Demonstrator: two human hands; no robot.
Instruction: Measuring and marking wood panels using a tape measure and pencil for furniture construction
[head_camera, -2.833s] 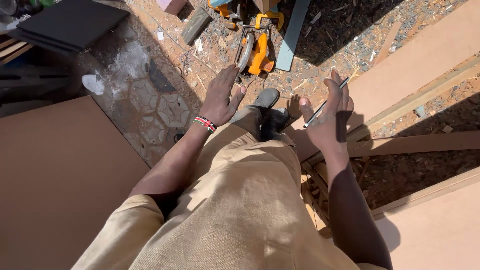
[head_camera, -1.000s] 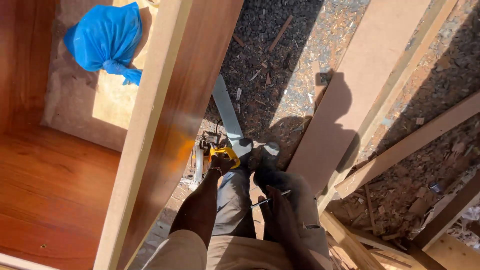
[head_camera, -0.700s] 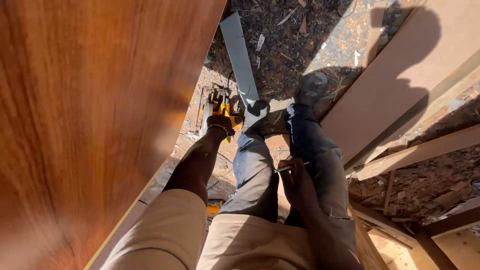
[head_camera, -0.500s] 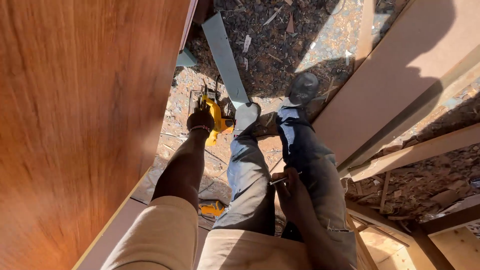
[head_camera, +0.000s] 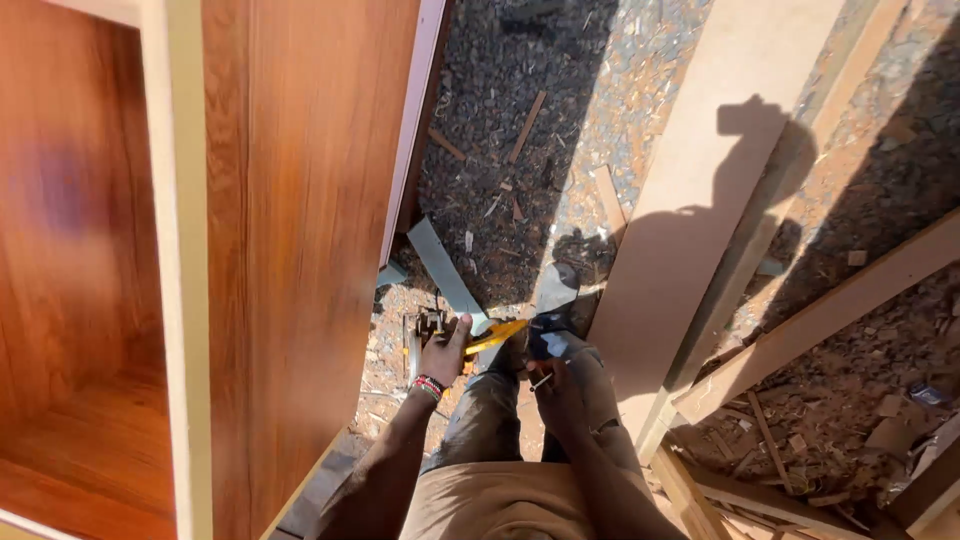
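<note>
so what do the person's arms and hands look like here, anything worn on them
Both forearms are bare, with no gloves on either hand. The left hand has a beaded wristband at the wrist, in red, black and white. The right hand shows no band or watch that can be made out. Tan cloth shows at the bottom edge between the arms.

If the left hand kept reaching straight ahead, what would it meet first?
The left hand is already on the circular saw; just beyond lies the grey strip on the gravel, though depth is unclear.
</note>
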